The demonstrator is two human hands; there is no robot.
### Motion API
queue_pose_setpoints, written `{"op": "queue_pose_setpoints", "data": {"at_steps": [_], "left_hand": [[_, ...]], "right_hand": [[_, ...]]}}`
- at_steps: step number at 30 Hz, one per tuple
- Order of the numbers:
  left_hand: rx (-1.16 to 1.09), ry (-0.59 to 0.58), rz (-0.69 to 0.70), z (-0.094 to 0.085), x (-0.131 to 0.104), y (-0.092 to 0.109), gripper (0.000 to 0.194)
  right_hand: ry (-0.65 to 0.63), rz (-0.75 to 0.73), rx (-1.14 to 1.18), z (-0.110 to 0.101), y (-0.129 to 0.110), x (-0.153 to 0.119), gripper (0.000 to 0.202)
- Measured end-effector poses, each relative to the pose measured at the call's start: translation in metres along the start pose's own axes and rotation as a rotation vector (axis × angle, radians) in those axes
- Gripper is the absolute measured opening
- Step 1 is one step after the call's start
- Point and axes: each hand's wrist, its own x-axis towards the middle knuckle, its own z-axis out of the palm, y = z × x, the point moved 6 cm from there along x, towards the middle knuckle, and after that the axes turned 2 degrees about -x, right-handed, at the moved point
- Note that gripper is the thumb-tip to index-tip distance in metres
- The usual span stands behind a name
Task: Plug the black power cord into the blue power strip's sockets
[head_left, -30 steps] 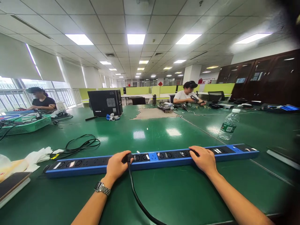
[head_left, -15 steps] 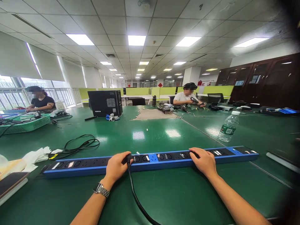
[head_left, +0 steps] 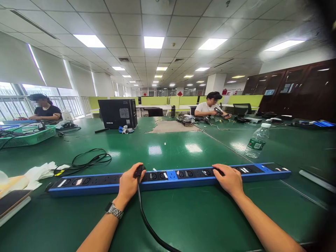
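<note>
A long blue and black power strip (head_left: pixel 172 175) lies across the green table in front of me. My left hand (head_left: pixel 130 179) is closed around a black plug (head_left: pixel 140 170) at the strip, left of its middle; whether the plug sits in a socket I cannot tell. From the plug a thick black cable (head_left: pixel 147 222) curves down toward the bottom edge. Farther right, my right hand (head_left: pixel 229 179) grips the power strip from above, thumb near its front side and fingers over the far edge, hiding a few sockets.
A plastic bottle (head_left: pixel 258 141) stands behind the strip's right part. Left lie a coiled black cable (head_left: pixel 91 159), crumpled tissue (head_left: pixel 39 175) and a phone-like slab (head_left: pixel 13 203). Farther back are a green basket (head_left: pixel 39 136), a black computer case (head_left: pixel 115 113) and two people at work.
My left hand has shifted slightly left along the strip with the plug, and its cable has swung left too. My right hand stays in place on the strip.
</note>
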Motion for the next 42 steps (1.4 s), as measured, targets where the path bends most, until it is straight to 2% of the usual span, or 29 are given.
{"op": "queue_pose_setpoints", "data": {"at_steps": [5,20,28,42], "left_hand": [[0.031,-0.097,-0.052,0.003,0.001,-0.001,0.036],[0.107,-0.252,0.027,0.010,0.002,-0.001,0.031],[0.095,-0.233,0.096,0.011,0.002,0.001,0.029],[0.127,-0.194,0.106,0.009,-0.001,0.006,0.027]], "right_hand": [[-0.006,0.002,0.005,0.001,0.001,0.000,0.037],[-0.006,0.015,0.018,0.000,0.001,0.000,0.036],[-0.016,0.027,0.019,0.000,0.001,0.001,0.036],[-0.004,0.008,0.014,0.001,0.002,0.000,0.037]]}}
